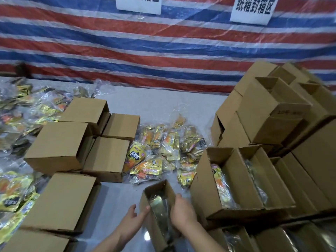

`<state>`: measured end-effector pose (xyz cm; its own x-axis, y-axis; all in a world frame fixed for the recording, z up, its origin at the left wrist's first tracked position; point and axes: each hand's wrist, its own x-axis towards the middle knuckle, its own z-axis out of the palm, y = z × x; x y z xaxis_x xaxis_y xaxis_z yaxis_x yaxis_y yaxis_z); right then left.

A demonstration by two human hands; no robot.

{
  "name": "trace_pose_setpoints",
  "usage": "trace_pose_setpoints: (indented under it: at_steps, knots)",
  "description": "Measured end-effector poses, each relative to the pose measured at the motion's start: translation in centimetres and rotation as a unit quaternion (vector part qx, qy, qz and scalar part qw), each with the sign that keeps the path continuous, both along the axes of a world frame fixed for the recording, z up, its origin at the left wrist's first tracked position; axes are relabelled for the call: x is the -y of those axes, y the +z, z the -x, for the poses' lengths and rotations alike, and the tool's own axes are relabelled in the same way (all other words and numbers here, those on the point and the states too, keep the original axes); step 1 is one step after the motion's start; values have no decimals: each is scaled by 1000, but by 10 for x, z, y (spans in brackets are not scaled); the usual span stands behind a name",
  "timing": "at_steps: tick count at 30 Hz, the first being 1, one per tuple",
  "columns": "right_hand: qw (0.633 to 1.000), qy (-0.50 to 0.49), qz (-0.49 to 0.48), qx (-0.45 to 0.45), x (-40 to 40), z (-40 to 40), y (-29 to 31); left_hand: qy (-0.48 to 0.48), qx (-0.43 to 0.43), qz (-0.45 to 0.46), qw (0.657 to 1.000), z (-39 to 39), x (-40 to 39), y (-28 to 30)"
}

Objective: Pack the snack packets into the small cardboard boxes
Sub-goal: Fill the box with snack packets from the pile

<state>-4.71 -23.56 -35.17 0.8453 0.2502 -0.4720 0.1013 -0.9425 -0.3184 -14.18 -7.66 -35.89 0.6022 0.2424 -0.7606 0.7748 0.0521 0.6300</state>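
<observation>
Two hands hold one small open box (157,206) with shiny packets inside: left hand (133,220) with straight fingers against its side, right hand (182,210) curled over its rim. Beyond the fingertips lies a loose snack heap (163,153); five closed boxes (60,144) sit left.

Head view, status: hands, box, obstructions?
Left hand open against small box. Right hand grips its far side. Packet inside. Loose packets beyond, not blocking.

I read 纸箱封箱区 on the right white sign (251,8) taped to the striped tarp (163,51). The left sign (138,3) is cut off, unreadable. One stacked cardboard box (283,113) shows "10号", blurred.
</observation>
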Motion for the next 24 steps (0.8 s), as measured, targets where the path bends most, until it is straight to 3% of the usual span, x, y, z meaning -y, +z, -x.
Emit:
trace_pose_setpoints:
  at_steps: [3, 6, 14, 24]
  knots:
    - [998, -50, -26, -15, 4, 5, -2, 30, -37, 73, 996, -9, 15, 4]
    - [995, -83, -44, -25, 10, 10, -1, -8, -15, 109, 994, -17, 30, 11]
    - [984, -131, -108, -44, 32, 40, -1, -65, -13, 48, 997, -21, 42, 24]
    - [996, -54, -64, -34, 55, 77, 31, -65, -40, 78, 994, 17, 60, 61]
